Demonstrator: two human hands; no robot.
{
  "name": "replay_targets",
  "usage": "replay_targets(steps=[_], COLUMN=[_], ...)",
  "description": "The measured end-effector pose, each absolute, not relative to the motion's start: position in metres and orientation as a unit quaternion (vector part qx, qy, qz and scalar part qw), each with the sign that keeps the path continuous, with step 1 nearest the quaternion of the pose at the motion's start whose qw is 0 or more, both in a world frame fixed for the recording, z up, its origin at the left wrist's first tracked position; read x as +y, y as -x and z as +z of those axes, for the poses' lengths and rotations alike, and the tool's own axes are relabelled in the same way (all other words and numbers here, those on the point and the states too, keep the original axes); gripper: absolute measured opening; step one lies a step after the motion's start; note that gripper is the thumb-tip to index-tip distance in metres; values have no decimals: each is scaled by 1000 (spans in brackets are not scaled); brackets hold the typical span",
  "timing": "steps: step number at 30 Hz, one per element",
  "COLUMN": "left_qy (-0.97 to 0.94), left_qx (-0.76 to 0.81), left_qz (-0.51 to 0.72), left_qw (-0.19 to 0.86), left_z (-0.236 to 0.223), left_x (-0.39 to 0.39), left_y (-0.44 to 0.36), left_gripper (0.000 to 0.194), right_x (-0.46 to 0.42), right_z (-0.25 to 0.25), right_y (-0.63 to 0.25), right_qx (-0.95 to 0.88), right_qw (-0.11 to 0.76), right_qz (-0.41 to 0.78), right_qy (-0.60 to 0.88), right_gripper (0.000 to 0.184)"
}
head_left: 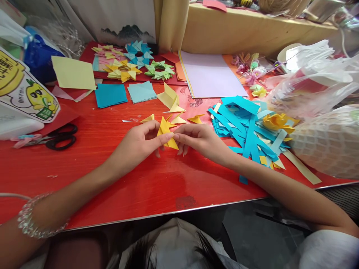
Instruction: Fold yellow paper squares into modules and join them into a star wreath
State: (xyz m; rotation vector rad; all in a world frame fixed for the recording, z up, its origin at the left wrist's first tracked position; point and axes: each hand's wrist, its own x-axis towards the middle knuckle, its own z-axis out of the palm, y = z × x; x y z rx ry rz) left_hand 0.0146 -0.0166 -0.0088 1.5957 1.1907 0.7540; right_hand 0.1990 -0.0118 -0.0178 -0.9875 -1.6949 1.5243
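Between my two hands is a folded yellow paper piece (165, 129), pointed at top and bottom and held just above the red table (134, 194). My left hand (144, 138) pinches it from the left, thumb across its front. From the right, my right hand (196, 140) grips its edge between thumb and fingertips. Just beyond my hands lie several small folded yellow pieces (195, 118), partly hidden by my fingers. A pale yellow sheet with a fold (169, 97) lies behind them.
Finished paper rings, one a yellow ring (123, 71), stand at the back. Blue squares (111, 95) and a lilac sheet (211, 74) lie nearer. Blue paper strips (244, 123) heap at right beside a net-wrapped bundle (328, 138). Black-handled scissors (60, 138) lie left.
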Motion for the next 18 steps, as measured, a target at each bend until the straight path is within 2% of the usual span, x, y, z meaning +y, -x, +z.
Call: replay_targets(steps=[7, 12, 18], left_qy=[-645, -638, -544], left_qx=[472, 488, 456], left_qz=[326, 335, 341], left_qw=[505, 493, 617], left_z=[-11, -10, -9], left_x=[-19, -21, -21], left_y=[-15, -15, -18], left_gripper=[18, 26, 24], right_x=[-13, -16, -15], right_z=[-20, -18, -14], right_y=[-197, -199, -200], right_qx=[-648, -669, -684], right_qw=[280, 277, 279], right_qz=[601, 587, 573], right_qy=[374, 363, 356], right_gripper=[24, 26, 22])
